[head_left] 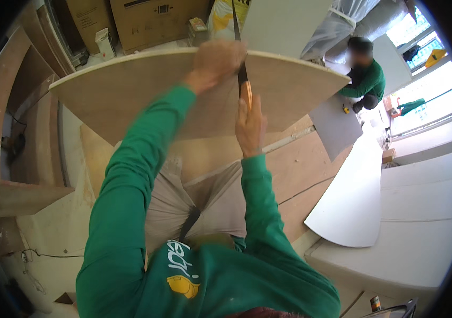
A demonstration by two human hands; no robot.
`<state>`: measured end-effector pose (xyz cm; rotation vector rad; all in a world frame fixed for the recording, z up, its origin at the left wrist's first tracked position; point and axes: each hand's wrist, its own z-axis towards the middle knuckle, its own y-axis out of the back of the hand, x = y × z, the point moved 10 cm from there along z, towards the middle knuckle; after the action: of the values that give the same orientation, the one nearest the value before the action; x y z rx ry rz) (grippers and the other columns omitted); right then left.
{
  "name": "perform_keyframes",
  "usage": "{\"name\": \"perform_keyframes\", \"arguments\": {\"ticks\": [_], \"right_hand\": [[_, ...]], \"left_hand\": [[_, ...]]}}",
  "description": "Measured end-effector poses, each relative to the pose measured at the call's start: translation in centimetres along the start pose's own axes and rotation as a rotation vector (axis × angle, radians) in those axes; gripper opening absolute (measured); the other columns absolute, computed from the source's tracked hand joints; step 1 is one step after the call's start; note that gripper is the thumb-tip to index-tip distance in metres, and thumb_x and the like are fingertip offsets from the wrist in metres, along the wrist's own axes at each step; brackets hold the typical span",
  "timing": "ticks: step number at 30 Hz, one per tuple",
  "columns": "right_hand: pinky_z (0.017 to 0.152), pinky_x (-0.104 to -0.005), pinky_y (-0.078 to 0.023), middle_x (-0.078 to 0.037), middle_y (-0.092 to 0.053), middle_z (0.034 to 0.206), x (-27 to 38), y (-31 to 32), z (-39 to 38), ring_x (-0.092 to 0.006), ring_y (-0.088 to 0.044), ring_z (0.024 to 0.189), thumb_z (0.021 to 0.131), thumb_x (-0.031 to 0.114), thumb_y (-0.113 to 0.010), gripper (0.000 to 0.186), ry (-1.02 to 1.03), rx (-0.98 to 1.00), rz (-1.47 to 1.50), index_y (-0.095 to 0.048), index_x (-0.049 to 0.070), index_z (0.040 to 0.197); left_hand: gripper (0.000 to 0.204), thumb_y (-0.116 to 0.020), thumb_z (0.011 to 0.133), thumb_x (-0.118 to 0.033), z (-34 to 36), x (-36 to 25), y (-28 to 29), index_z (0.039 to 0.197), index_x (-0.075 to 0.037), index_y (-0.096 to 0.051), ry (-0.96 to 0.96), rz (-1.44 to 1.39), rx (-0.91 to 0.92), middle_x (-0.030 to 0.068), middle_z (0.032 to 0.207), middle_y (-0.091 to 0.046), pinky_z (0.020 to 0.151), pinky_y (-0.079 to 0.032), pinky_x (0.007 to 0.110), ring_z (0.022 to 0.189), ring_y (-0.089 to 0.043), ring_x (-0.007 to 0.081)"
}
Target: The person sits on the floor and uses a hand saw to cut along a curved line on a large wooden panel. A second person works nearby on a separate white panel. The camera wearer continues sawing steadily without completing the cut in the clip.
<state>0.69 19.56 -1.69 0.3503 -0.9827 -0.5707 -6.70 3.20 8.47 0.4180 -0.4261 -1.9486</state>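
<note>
Saw (pixel 245 87) crosses board edge (pixel 130 56), open leftward of left hand (pixel 215 62).

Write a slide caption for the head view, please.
Left hand at a board's edge, right hand gripping a saw.

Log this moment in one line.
right grip: closed on orange-handled long dark tool | left grip: blurred, at upper edge of curved brown wooden board | co-worker in green: crouched

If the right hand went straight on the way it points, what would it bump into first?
Probably the curved edge of the wooden board, beside the left hand; the saw in the right hand lies along that line. Depth is hard to judge.
</note>
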Motion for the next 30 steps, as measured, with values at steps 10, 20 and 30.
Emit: {"name": "perform_keyframes", "arguments": {"ticks": [10, 20, 30], "right_hand": [[0.078, -0.0456, -0.056, -0.024, -0.072, 0.103, 0.7, 10.3, -15.8, -0.0361, -0.073, 0.089, 0.117, 0.016, -0.058, 0.035, -0.200, 0.197, 0.052, -0.062, -0.001, 0.147], [0.064, -0.0566, -0.050, -0.032, -0.069, 0.088, -0.4, 1.7, -4.1, -0.0550, -0.066, 0.077, 0.114, 0.021, -0.063, 0.030, -0.016, 0.031, 0.031, -0.060, 0.000, 0.135], [0.069, -0.0511, -0.051, -0.026, -0.066, 0.086, 0.7, 5.6, -9.0, -0.0459, -0.067, 0.078, 0.116, 0.018, -0.061, 0.027, -0.154, 0.153, 0.060, -0.063, 0.000, 0.136]], "left_hand": [[0.042, -0.061, 0.111, -0.031, 0.2, 0.3, 0.7, 0.074, -0.012, -0.069, 0.023, 0.054, 0.007, 0.0116, 0.062, -0.067, 0.052, -0.052, 0.046, 0.054, -0.066, 0.0323], [0.045, -0.062, 0.112, -0.038, 0.5, -0.2, 0.6, 0.077, -0.014, -0.074, -0.019, 0.077, -0.009, 0.0084, 0.059, -0.067, 0.050, -0.053, 0.046, 0.053, -0.068, 0.0301], [0.051, -0.059, 0.113, -0.038, -0.6, 0.0, 1.3, 0.071, -0.013, -0.071, 0.064, 0.082, 0.024, 0.0117, 0.060, -0.067, 0.051, -0.053, 0.047, 0.054, -0.068, 0.0324]]}}
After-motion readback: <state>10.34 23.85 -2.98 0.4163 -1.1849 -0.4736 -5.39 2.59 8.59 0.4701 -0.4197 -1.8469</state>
